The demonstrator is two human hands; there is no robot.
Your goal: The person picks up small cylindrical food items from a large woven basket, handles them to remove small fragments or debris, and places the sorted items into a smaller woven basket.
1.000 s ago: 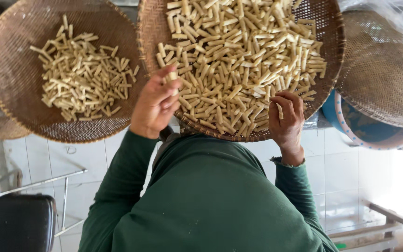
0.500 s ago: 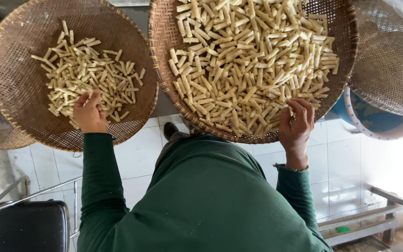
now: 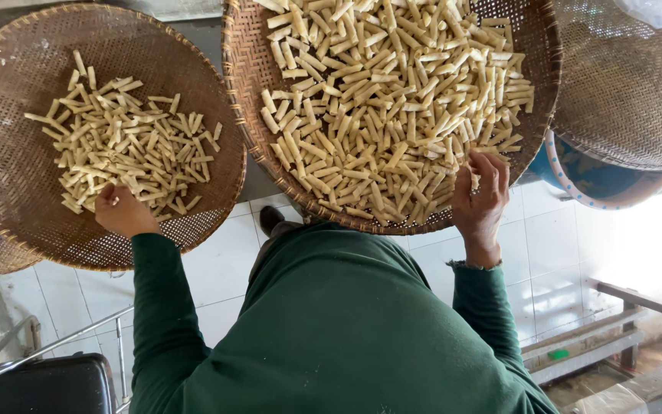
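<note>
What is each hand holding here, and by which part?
Left hand is closed on the left woven tray; contents hidden. Right hand pinches one pale dough stick by its end.

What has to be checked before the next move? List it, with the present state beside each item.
1. Left hand over the smaller woven tray, at the near edge of its pale rolled sticks: ok.
2. Right hand resting on the stick pile in the large woven tray: ok.
3. Left hand's grip: fingers curl under, contents hidden: cannot tell.
4. Sticks inside both rims, none seen on the tiled floor: ok.
5. Large woven tray's support: hidden beneath it: cannot tell.
</note>
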